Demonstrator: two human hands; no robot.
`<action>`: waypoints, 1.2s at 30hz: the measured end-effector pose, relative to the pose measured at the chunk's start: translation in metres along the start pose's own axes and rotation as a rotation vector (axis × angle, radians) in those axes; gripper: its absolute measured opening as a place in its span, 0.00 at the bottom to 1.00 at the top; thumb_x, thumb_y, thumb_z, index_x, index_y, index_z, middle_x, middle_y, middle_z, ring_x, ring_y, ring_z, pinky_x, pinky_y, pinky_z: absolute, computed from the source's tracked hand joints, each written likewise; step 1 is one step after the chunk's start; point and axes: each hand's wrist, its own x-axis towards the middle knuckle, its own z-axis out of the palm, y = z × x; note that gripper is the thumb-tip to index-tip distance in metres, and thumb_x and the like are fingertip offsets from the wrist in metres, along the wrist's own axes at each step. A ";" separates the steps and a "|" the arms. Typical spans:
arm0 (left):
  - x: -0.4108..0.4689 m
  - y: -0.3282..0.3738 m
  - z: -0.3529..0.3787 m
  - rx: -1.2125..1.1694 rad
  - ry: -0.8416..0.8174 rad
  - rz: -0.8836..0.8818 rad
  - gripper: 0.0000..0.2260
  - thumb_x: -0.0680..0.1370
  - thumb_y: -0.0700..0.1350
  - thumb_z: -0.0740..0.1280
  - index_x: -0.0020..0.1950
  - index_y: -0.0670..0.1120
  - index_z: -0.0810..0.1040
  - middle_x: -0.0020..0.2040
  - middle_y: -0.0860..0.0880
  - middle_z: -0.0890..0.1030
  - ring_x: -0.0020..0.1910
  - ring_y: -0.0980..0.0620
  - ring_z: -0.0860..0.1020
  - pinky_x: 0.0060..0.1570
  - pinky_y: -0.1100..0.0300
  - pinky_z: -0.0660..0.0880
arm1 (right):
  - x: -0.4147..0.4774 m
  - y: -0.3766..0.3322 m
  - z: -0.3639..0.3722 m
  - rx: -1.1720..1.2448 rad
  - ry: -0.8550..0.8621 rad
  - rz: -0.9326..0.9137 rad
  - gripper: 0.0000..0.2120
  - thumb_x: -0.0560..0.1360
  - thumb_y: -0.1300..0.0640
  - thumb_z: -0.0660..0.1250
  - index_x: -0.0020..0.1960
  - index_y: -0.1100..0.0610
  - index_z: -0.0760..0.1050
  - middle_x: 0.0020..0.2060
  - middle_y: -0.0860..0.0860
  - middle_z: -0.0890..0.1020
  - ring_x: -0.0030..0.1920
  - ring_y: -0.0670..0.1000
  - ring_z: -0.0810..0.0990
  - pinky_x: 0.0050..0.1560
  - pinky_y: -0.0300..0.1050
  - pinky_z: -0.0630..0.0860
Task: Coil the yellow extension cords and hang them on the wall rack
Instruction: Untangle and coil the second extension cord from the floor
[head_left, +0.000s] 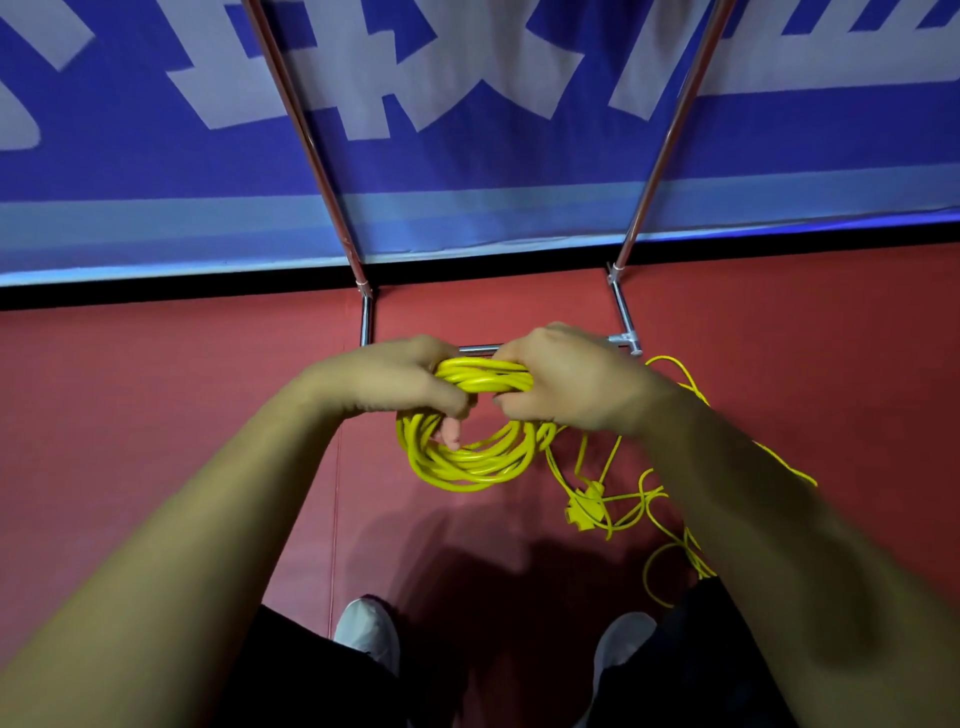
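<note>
A coil of yellow extension cord (470, 460) hangs in front of me with several loops. My left hand (387, 379) grips the coil's top left, its fingers curled through the loops. My right hand (566, 382) grips the top right of the same coil. From under my right hand a loose length of yellow cord (631, 512) trails down to the red floor, with a yellow multi-outlet plug end (587, 506) lying among its tangles. The metal rack (623, 309) stands just beyond my hands, its two poles rising up the wall.
A blue banner with large pale lettering (467, 130) covers the wall behind the rack. The floor is a red mat (156, 389). My two grey shoes (369, 626) stand at the bottom of the view, close to the loose cord.
</note>
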 end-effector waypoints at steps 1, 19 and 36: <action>-0.001 0.000 -0.001 0.057 -0.025 -0.006 0.10 0.65 0.42 0.71 0.44 0.39 0.81 0.38 0.45 0.85 0.37 0.51 0.80 0.40 0.58 0.74 | 0.000 -0.005 0.001 -0.063 0.004 -0.020 0.06 0.70 0.52 0.69 0.43 0.55 0.77 0.33 0.52 0.78 0.39 0.55 0.75 0.37 0.47 0.66; 0.008 -0.003 -0.005 -0.780 0.405 0.380 0.11 0.67 0.34 0.65 0.36 0.46 0.64 0.26 0.53 0.62 0.19 0.57 0.61 0.27 0.64 0.60 | 0.008 0.040 -0.007 0.813 0.149 0.057 0.12 0.70 0.57 0.76 0.52 0.60 0.81 0.47 0.58 0.85 0.45 0.45 0.79 0.54 0.51 0.78; 0.019 0.006 -0.014 -1.417 0.348 0.605 0.18 0.79 0.38 0.55 0.29 0.49 0.69 0.21 0.56 0.64 0.20 0.59 0.63 0.28 0.65 0.64 | 0.016 0.032 0.008 1.482 0.400 0.185 0.06 0.77 0.59 0.66 0.45 0.61 0.71 0.50 0.58 0.82 0.55 0.59 0.80 0.64 0.55 0.73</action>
